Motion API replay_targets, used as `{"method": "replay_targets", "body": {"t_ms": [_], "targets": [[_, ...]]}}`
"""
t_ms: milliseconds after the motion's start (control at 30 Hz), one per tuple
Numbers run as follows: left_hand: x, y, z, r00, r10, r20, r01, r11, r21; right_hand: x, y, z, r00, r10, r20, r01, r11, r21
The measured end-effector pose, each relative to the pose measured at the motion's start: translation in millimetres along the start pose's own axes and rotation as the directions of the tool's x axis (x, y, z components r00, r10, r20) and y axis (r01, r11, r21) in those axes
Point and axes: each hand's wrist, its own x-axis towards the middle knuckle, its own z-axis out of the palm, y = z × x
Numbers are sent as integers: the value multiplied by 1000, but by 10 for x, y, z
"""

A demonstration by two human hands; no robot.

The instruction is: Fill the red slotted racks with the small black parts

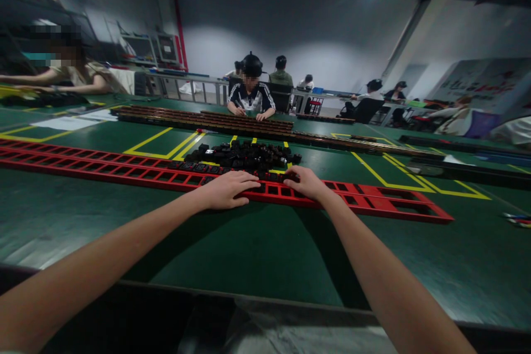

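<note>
A long red frame [367, 203] with two rows of rectangular openings lies across the table in front of me. Black square parts [199, 167] sit in several openings of its far row. My left hand [229, 188] rests over the frame, palm down, its fingers stretched out to the right. At the far row, my right hand [307, 181] has thumb and fingers curled round a small black part [292, 177], mostly hidden by the fingers. Just beyond the frame is a loose heap of black parts [253, 154].
Long brown-black strips [199, 119] lie across the green table [232, 254], which carries yellow tape outlines. A co-worker [251, 94] sits opposite; another person [78, 69] works at the left. White sheets [64, 123] lie left, pen-like items [518, 219] at the right edge.
</note>
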Motion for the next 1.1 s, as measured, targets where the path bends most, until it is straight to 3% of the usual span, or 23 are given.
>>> {"method": "replay_targets", "body": {"t_ms": [1100], "targets": [[-7,-23,28,1000,6,-10,-6,1000,-10,2,8,-3,1000,-15,0,15,1000,6]]}}
